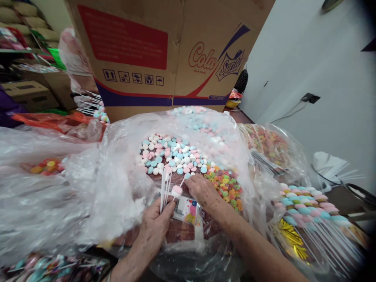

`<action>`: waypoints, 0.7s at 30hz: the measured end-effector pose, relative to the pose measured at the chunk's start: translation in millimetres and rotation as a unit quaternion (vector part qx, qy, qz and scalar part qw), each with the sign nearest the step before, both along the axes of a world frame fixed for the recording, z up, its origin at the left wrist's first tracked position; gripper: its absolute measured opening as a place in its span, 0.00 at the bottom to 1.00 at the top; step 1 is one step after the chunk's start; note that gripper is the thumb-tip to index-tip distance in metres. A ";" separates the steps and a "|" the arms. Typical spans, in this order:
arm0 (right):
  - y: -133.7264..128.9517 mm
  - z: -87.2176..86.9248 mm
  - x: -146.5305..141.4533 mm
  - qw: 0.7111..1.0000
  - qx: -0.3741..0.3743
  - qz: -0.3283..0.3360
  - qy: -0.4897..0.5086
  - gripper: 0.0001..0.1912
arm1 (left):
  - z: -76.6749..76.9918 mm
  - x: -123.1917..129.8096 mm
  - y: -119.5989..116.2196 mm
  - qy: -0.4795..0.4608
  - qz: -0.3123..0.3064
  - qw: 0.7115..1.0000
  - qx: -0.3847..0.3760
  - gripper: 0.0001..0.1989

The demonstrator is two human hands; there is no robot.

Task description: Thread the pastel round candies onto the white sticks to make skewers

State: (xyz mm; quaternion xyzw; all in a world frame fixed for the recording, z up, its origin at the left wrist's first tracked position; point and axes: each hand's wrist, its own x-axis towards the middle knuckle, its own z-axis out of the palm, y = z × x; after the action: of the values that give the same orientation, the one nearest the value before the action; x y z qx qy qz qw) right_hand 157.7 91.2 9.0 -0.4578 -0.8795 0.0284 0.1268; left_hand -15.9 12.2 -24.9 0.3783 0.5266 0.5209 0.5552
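Observation:
My left hand [158, 217] is closed around several white sticks [165, 184] that point upward. One of these sticks carries a pink and white marshmallow [176, 191] low down, close to my thumb. The fingertips of my right hand [202, 190] pinch a pale blue marshmallow [187, 176] at the upper tip of that stick. Behind my hands, loose pink, white and blue marshmallows [173, 152] spill from a large clear plastic bag [123, 145]. Colourful gummy rings [225, 184] lie beside my right hand. Below my hands is a printed plastic packet [188, 209].
A tall cardboard box [141, 43] blocks the back. To the right, finished marshmallow skewers [311, 203] lie near gold twist ties [293, 239] and a bag of gummies [270, 145]. Crumpled clear plastic [44, 207] covers the left. Wrapped sweets [55, 268] sit at bottom left.

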 end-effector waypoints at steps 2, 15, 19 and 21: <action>3.4 3.7 3.5 0.990 -0.049 -0.046 0.122 0.08 | 0.1 -0.7 0.0 -0.003 -0.019 1.000 0.007 0.14; 1.3 23.1 22.0 0.719 -0.350 -0.111 0.590 0.11 | 32.6 0.0 -1.8 0.149 -0.083 0.984 0.045 0.13; -0.5 28.3 22.8 0.737 -0.366 -0.106 0.558 0.11 | 29.9 -0.2 -1.1 0.146 -0.077 0.985 0.049 0.12; -2.3 31.5 22.3 0.770 -0.369 -0.089 0.512 0.11 | 28.5 -0.2 -0.2 0.145 -0.079 0.985 0.052 0.13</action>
State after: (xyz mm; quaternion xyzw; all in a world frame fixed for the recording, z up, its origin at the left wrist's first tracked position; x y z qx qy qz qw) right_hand 180.0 88.9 40.4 -0.4636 -0.5610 0.5699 0.3815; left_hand -16.1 12.0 3.6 0.5183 0.5424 0.4416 0.4921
